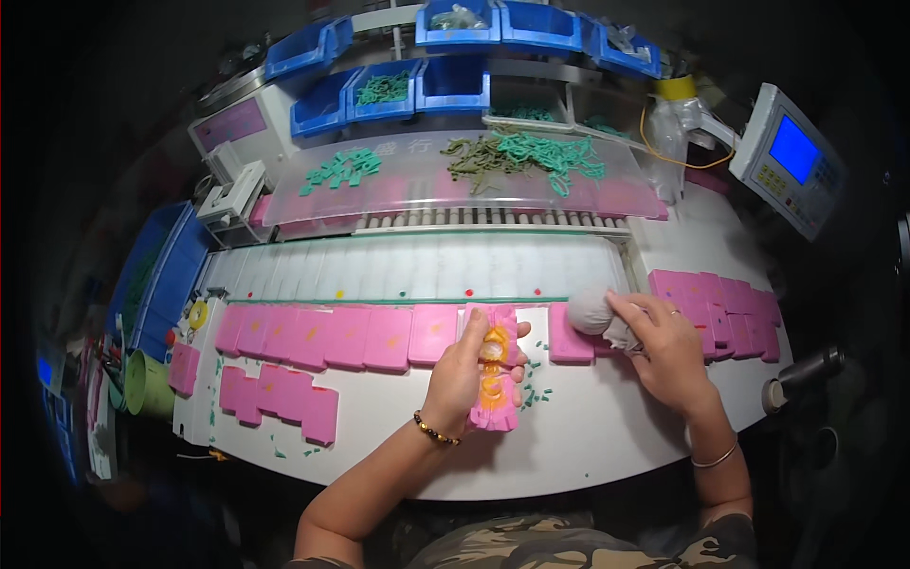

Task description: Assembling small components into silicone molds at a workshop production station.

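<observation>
Two bare hands are seen at work over a white bench edge, beneath racks of blue bins. A pink mould block, its face dotted with yellow-orange inserts, is gripped upright in the left hand, fingers closed round its left edge and the thumb pressed against the upper inserts. A grey-white cloth wad is pinched in the closed right hand, just beside the block's upper right corner and resting over a pink plate lying flat on the bench.

A row of pink plates is laid out to the left, a second short row nearer the bench edge, and a stack of more plates to the right. Small green offcuts are scattered around the block's base.

Several risks can be judged from here. The block is held by one edge only, so it could be twisted or dropped onto the plates below if the wad is pushed hard against it. Loose inserts could be dislodged by the thumb or dragged out by the cloth. Green offcuts could be picked up by the wad and smeared across the block's face. The nearest plate of the short row lies close to the bench edge and could be knocked off by a forearm.
</observation>
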Motion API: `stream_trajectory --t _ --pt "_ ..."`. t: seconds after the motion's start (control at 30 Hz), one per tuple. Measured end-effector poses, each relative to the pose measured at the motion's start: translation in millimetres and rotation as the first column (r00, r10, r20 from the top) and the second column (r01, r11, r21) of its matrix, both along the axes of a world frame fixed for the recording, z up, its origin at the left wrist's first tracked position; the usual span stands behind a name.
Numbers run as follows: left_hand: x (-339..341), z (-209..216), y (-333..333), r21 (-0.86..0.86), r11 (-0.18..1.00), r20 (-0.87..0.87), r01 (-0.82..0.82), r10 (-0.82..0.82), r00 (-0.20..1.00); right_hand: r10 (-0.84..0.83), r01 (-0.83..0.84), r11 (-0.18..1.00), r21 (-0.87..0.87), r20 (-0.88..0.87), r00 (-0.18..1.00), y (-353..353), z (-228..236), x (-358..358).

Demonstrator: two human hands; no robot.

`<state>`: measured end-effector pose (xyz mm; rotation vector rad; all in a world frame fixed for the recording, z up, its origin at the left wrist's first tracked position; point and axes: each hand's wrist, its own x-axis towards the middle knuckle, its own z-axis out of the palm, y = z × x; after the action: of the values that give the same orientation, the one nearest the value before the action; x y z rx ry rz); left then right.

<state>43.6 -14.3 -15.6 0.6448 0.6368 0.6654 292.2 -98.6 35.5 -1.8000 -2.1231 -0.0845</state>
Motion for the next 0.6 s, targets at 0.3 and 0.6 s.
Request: stream_trajectory --t 0.3,0.6 --pt "1.2 3.8 -4.1 0.201 0.966 -0.052 -0.162 0.175 0.983 0.267 -0.292 0.916 0.275 0.123 0.956 -13.0 8.1 -71.0" --pt "-16.7 1.2 -2.5 0.181 0.961 -0.058 -0.208 0.222 0.973 0.155 -0.116 0.790 0.603 -0.014 0.988 -13.0 28.7 -82.4"
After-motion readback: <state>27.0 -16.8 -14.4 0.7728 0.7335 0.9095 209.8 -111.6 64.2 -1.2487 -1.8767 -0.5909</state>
